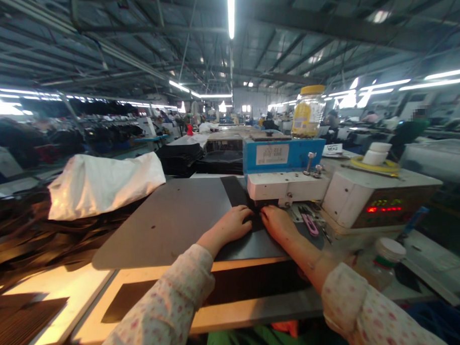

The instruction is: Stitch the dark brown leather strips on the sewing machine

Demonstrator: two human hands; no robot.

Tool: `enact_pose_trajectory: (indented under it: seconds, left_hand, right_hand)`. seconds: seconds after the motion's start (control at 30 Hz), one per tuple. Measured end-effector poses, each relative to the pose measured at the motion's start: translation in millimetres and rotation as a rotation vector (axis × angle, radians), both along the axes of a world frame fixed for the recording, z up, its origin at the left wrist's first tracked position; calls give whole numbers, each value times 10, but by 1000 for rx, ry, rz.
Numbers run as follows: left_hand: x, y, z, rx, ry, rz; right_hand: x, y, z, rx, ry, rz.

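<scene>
A dark flat strip of material [236,191] lies on the smooth grey work plate [171,220] and runs under the white head of a sewing machine [287,187]. My left hand [234,223] rests on the strip with its fingers curled together at the material's edge. Close beside it, my right hand [279,225] has its fingers bent on the material just below the machine head. My hands partly hide the strip between them. Pink-handled thread snips [310,224] lie right of my right hand. Another dark piece [249,285] lies on the table edge below the plate.
A white cloth [105,184] covers brown strips [24,240] on the left. Dark stacked pieces [180,156] sit behind the plate. At right stand a control box [382,197], a lidded jar [389,252] and a white spool [376,153]. A yellow-lidded jar [308,112] tops the machine.
</scene>
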State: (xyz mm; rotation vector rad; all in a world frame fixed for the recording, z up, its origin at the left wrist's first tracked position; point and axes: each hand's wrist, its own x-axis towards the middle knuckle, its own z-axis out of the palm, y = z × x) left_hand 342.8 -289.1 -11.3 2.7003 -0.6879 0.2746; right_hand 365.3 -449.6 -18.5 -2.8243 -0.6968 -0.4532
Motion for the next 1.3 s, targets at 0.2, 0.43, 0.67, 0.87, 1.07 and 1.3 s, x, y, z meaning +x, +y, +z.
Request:
enact_pose_trajectory:
  seconds: [0.2, 0.43, 0.67, 0.87, 1.07, 1.3]
  left_hand:
    - [187, 45, -63, 37, -25, 73]
    - [435, 130, -130, 75, -53, 180]
    - [555, 328, -47, 162, -22, 287]
    - [212, 243, 253, 346, -20, 208]
    - [106, 66, 272, 489, -59, 175]
    - [-17, 290, 216, 409, -107, 314]
  right_hand:
    - [3, -5, -19, 12, -20, -4]
    - [7, -22, -20, 79, 12, 22]
    - [-202, -158, -48, 270, 90, 139]
    - [-323, -214, -153, 377, 26, 205]
    - [-355, -204, -125, 412, 28, 208]
    - [-765, -350, -60, 753, 284, 294]
